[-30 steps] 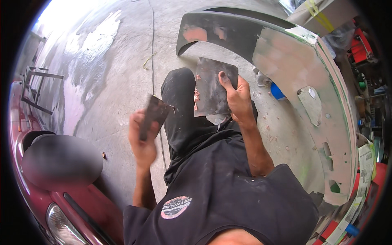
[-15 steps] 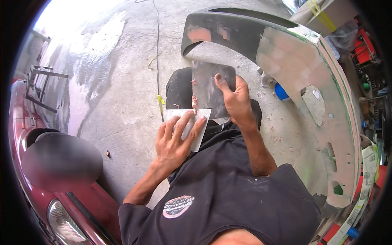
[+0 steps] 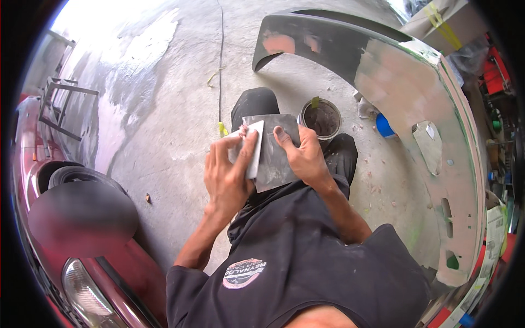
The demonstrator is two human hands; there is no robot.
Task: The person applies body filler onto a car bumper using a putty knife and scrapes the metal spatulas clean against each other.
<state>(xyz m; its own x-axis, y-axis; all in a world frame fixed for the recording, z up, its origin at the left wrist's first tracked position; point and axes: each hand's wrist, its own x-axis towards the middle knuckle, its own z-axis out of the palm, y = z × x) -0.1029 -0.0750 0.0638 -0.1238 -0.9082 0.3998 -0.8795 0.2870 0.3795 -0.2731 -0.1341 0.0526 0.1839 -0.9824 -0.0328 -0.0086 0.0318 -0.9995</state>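
Observation:
My left hand (image 3: 225, 172) grips a thin, light-coloured putty spreader (image 3: 255, 143), tilted against the left side of a dark grey flat board (image 3: 276, 158). Pink putty (image 3: 243, 130) clings to the spreader's upper end by my fingertips. Gripping the board at its right edge is my right hand (image 3: 307, 158), thumb on top and the other fingers hidden underneath. Just beyond that hand stands an open round can (image 3: 324, 119) with brownish residue inside and a bit of yellow tape on its rim.
A large bumper (image 3: 404, 87), partly coated in pinkish filler, curves along the right. A blue round object (image 3: 385, 126) lies beside it. On the left are a red car (image 3: 117, 279) with its headlight (image 3: 87, 287) and a metal frame (image 3: 63, 106). A dark cable (image 3: 221, 65) crosses the concrete floor.
The board has come down toward my body, uncovering the can behind it. My left hand has turned the spreader from lying nearly level to standing steeply against the board.

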